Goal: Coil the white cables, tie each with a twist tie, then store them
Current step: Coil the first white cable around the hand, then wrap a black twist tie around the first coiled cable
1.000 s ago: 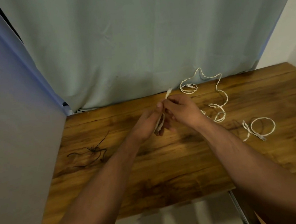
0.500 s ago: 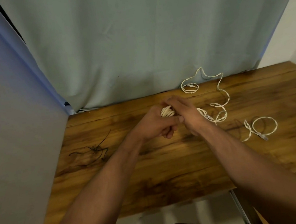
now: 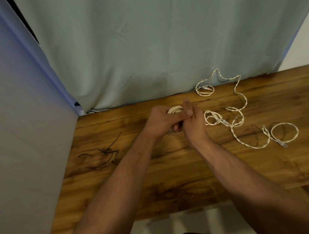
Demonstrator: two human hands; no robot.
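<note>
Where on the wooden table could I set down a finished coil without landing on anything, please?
The near strip of the table, under the forearms and up to its front edge, is bare. So is the far-left corner by the curtain. The dark twist ties occupy the left; the loose white cable crowds the right.

No legible text, label, brand, number or sign is found anywhere in the head view. The wooden table (image 3: 176,172), the pale curtain (image 3: 141,50) behind it and the white cable (image 3: 241,138) lying on the table carry no readable markings.
</note>
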